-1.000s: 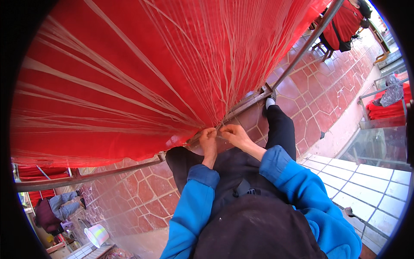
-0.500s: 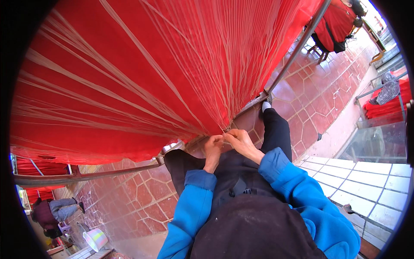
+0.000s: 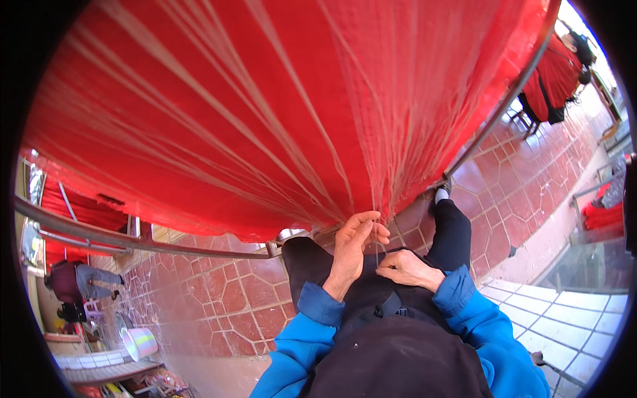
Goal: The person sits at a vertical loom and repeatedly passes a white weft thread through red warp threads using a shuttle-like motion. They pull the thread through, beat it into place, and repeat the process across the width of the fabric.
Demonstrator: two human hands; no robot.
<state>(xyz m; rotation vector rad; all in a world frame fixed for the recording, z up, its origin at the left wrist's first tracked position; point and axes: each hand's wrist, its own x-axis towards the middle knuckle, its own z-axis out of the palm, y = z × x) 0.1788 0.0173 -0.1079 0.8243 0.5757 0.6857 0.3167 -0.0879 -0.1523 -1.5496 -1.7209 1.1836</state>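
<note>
Left hand point(image 3: 350, 247) pinches pale threads point(image 3: 375, 229) where the red warp sheet point(image 3: 265, 113) narrows at the metal rail point(image 3: 199, 247), while right hand point(image 3: 406, 268) grips a strand below, seemingly keeping it taut.

Red sheet of threads point(image 3: 265, 113) over grey metal rail point(image 3: 133, 240), above brick-tiled floor point(image 3: 219, 298).
</note>
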